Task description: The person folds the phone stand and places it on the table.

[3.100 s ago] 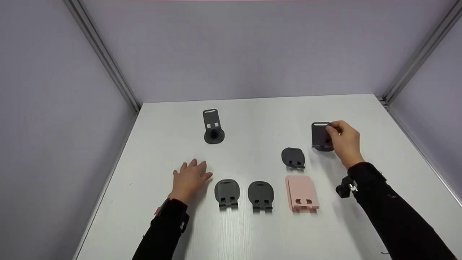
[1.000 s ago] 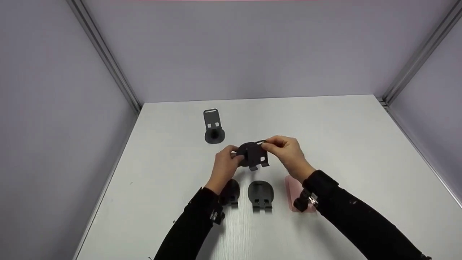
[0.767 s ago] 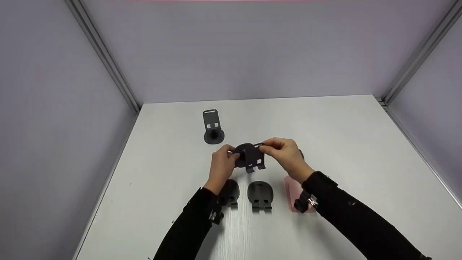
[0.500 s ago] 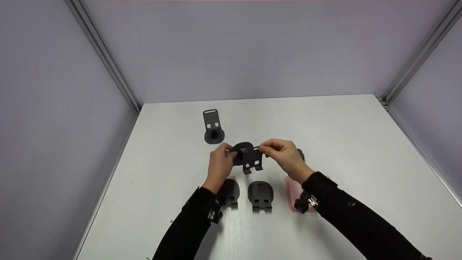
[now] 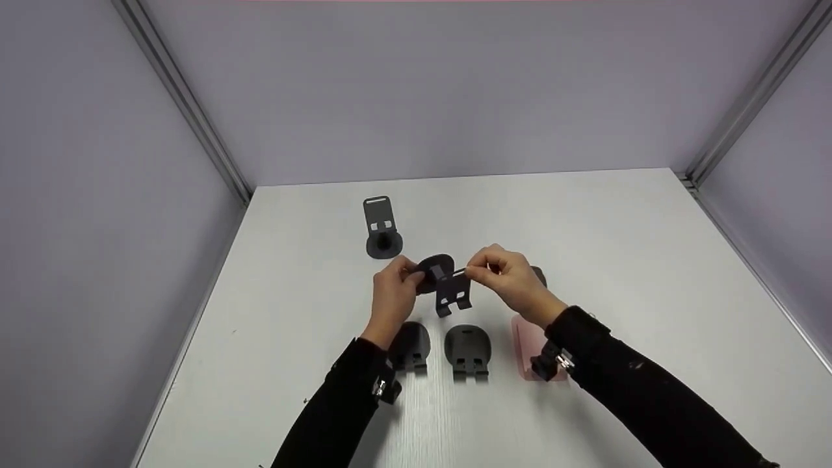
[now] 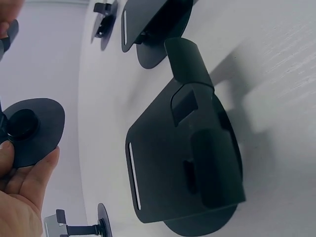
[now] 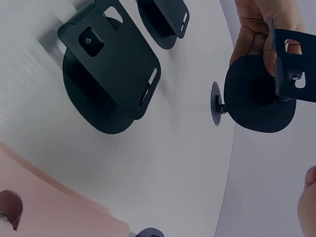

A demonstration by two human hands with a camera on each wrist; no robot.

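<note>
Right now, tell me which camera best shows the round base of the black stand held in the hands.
The right wrist view: the round base faces it whole, with the slotted plate at its edge. The left wrist view shows only the base's side against the left hand. In the head view it is small, partly behind fingers.

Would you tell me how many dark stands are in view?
5. The open stand at the back; the held stand between the left hand and right hand; the left folded stand and middle folded stand in front; the hidden stand, mostly behind the right hand.
</note>
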